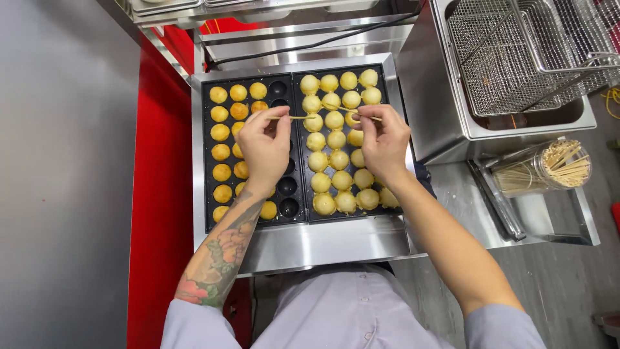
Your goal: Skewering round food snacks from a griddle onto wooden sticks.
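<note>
A black griddle (298,212) with round moulds holds several golden batter balls (341,180) in two panels. My left hand (265,143) hovers over the left panel, pinching a thin wooden skewer (298,117) that points right. Over the right panel, my right hand (383,139) grips another wooden skewer (341,108), its tip pointing left at a ball near the top. The balls in the left panel (221,152) look darker than those on the right. A few moulds (287,186) in the left panel are bare.
A steel fryer (445,123) with a wire basket (516,58) stands to the right. A clear jar of wooden skewers (549,168) lies on its side on the steel counter (465,200). A red panel (158,213) runs down the left.
</note>
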